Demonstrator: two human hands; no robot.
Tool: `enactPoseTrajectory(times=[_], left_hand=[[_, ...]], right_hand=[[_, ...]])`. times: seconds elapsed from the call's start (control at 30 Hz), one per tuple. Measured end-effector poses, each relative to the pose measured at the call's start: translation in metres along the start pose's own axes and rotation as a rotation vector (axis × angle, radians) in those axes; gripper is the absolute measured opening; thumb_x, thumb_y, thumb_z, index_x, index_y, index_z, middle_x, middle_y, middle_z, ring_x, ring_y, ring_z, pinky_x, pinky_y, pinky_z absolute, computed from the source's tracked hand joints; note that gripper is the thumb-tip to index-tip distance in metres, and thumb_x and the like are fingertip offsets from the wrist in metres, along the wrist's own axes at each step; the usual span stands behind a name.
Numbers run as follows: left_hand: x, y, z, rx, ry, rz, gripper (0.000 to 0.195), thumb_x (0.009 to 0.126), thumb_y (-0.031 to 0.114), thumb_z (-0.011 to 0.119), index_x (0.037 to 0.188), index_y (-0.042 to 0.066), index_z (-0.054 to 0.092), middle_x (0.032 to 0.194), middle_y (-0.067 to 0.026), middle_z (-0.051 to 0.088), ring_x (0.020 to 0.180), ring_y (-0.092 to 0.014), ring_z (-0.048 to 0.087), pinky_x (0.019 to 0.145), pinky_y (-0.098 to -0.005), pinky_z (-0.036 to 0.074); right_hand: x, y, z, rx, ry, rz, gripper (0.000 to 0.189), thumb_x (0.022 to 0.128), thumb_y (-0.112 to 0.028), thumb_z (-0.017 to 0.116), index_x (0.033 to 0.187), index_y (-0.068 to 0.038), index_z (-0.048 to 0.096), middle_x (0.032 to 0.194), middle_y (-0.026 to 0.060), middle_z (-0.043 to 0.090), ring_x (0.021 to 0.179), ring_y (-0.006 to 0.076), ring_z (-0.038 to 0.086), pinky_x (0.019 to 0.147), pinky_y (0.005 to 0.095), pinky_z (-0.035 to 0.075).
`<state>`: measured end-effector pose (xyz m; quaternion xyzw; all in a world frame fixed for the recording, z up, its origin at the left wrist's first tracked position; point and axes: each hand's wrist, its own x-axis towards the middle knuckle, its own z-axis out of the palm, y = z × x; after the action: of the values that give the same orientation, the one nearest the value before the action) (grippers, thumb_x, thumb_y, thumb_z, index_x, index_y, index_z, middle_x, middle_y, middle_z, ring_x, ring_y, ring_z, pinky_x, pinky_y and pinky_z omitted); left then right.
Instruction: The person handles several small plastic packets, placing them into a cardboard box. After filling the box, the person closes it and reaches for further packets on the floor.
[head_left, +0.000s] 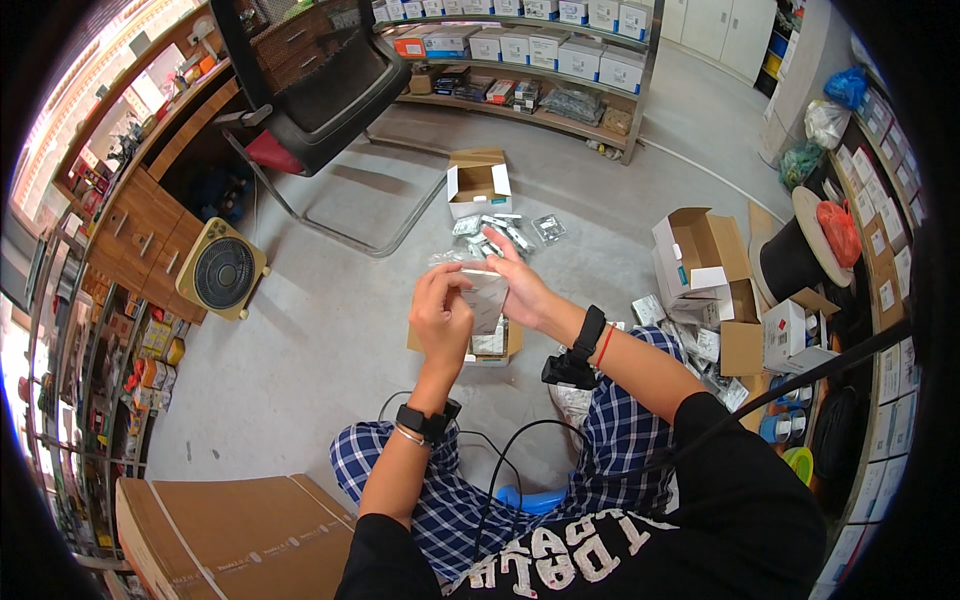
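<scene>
Between both hands, above a carton on the floor, is a flat packet in a clear plastic bag (487, 301). My left hand (442, 309) grips its left upper edge with curled fingers. On the right edge, my right hand (523, 289) holds it between thumb and palm, one finger pointing away. Below, partly hidden by the hands and packet, the open cardboard carton (512, 346) contains similar packets. Beyond my fingers lies a pile of bagged small parts (495, 234), with one separate bag (550, 229) to its right. An open white box (480, 196) stands behind the pile.
On the right are open boxes (694, 262), loose bagged parts (705, 345) and a large cable spool (799, 244). A chair (322, 97) and a box fan (223, 268) stand on the left. A big carton (247, 532) is at lower left. A black cable (750, 405) crosses my right side.
</scene>
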<state>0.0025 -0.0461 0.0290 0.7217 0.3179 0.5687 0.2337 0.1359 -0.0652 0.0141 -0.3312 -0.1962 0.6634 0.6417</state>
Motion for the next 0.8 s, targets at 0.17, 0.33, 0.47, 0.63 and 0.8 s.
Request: enactPoseTrajectory(times=[0.17,0.33,0.47,0.63,0.8], left_hand=[[0.001,-0.002,0.003,-0.168,0.050,-0.155,0.017,0.075,-0.013,0.045,0.074,0.000,0.055,0.094,-0.0107,0.063,0.085,-0.017,0.060,0.070,-0.0255,0.047],[0.006,0.002,0.000,-0.197,0.113,-0.278,0.014,0.078,-0.010,0.048,0.071,0.001,0.052,0.091,-0.0103,0.064,0.084,-0.016,0.058,0.072,-0.0260,0.045],[0.006,-0.004,-0.001,-0.195,0.127,-0.307,0.013,0.079,-0.008,0.049,0.071,0.002,0.051,0.089,-0.0096,0.064,0.082,-0.015,0.057,0.075,-0.0260,0.044],[0.010,-0.013,-0.004,-0.173,0.147,-0.308,0.013,0.079,-0.008,0.049,0.071,0.002,0.050,0.090,-0.0088,0.064,0.078,-0.013,0.055,0.075,-0.0254,0.043],[0.013,-0.017,-0.007,-0.208,0.168,-0.336,0.013,0.078,-0.008,0.048,0.071,0.002,0.050,0.091,-0.0087,0.063,0.076,-0.011,0.053,0.075,-0.0241,0.043]], right_hand=[[0.015,0.002,-0.015,-0.016,-0.098,-0.074,0.023,0.092,-0.010,0.038,0.113,-0.008,0.049,0.103,0.0067,0.056,0.100,0.0173,0.054,0.085,0.0326,0.047],[0.013,0.001,-0.007,-0.138,-0.091,-0.094,0.016,0.093,-0.013,0.041,0.097,-0.007,0.055,0.096,0.0035,0.056,0.093,0.0120,0.054,0.078,0.0284,0.047],[0.013,0.000,-0.010,-0.339,-0.070,-0.093,0.020,0.094,-0.018,0.041,0.101,-0.007,0.056,0.097,0.0026,0.057,0.089,0.0089,0.054,0.074,0.0266,0.047],[0.005,-0.002,-0.004,-0.401,-0.074,-0.058,0.028,0.096,-0.026,0.041,0.108,-0.006,0.056,0.100,0.0032,0.057,0.086,0.0089,0.056,0.073,0.0259,0.048],[0.000,-0.006,0.001,-0.440,-0.112,-0.073,0.033,0.096,-0.030,0.041,0.113,-0.005,0.055,0.103,0.0035,0.058,0.088,0.0097,0.057,0.076,0.0270,0.049]])
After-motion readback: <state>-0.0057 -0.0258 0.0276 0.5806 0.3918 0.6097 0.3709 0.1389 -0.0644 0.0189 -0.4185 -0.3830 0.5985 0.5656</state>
